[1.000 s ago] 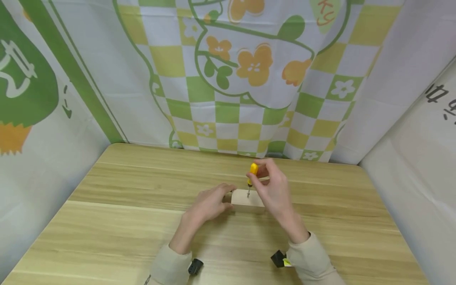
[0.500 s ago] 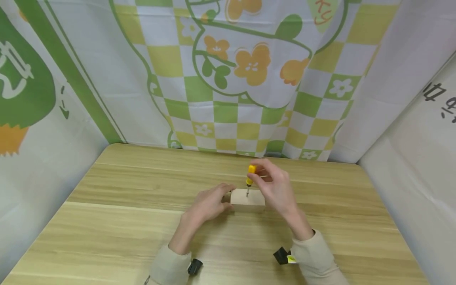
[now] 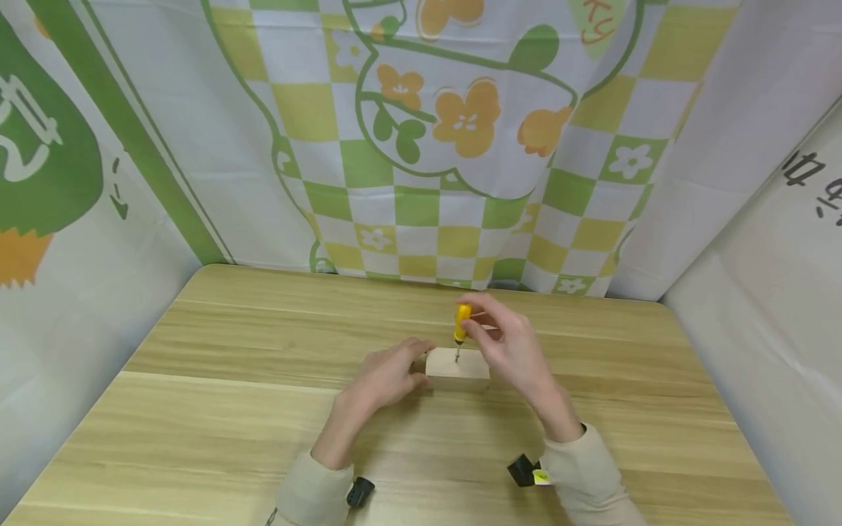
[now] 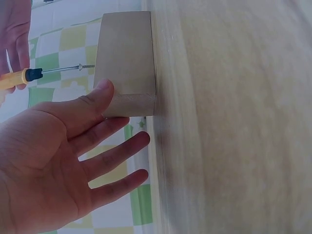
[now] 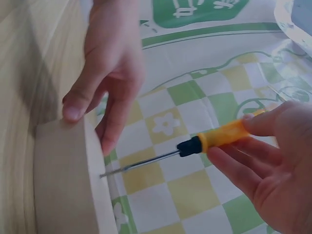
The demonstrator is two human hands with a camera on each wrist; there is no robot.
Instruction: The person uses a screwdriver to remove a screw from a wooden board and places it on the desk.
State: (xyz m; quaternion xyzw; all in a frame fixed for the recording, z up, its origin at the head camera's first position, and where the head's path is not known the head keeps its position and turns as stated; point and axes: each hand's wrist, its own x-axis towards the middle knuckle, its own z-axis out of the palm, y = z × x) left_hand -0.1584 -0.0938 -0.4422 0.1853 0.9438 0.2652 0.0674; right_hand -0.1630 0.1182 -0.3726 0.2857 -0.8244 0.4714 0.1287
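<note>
We see a wood-grain tabletop point(image 3: 197, 438), rounded far corners. Behind it, white cloth point(image 3: 460, 175), green-yellow checks, orange flowers. Left wall point(image 3: 85, 314) white, green-orange print; right wall point(image 3: 770, 292) white, dark lettering.

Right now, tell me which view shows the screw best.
The left wrist view: the screw appears side-on, its head and exposed thread distinct. The right wrist view shows it blurrier, the head view only as a tiny speck.

Bright head view, dimmer and hazier wrist views

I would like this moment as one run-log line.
left hand: grips wooden block; right hand: holds yellow screwdriver; screw: stands in block, thread partly visible
</note>
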